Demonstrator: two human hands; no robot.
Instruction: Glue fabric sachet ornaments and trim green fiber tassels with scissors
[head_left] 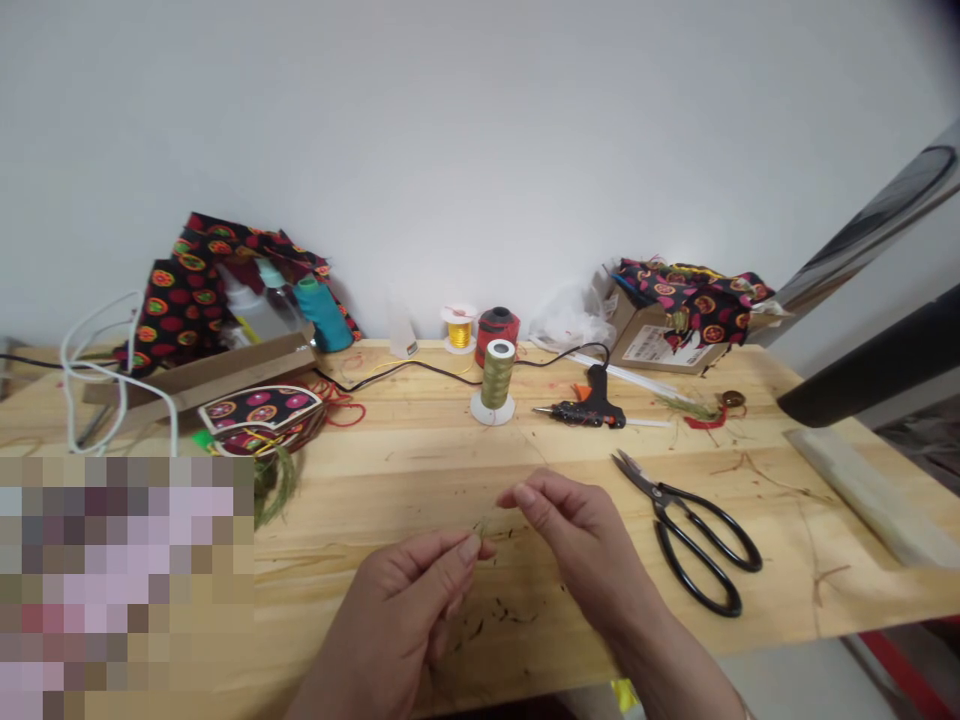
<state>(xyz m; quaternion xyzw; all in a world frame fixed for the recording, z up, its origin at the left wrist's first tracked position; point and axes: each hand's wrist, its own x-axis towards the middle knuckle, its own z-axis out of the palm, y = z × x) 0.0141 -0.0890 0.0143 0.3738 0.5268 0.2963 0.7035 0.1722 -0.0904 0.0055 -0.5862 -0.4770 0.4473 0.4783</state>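
My left hand (420, 590) is closed in a pinch above the front middle of the wooden table. Wisps of thin green thread (482, 526) stick up from between its thumb and forefinger. To the right and slightly farther back, my right hand (581, 535) also pinches, thumb against forefinger. Whatever lies in that pinch is too fine to make out. A cone of olive-green thread (496, 378) stands upright beyond both hands. Black-handled scissors (686, 520) lie beside my right hand, their blades slightly apart and pointing away.
Behind the scissors lies a black glue gun (592, 403) with its cord. Patterned fabric pieces (262, 412) and a long cardboard tray (217, 375) are at left. A cardboard box (660, 340) holds fabric at the back right. Dark scraps (499, 612) dot the tabletop. Pixelation covers the lower left.
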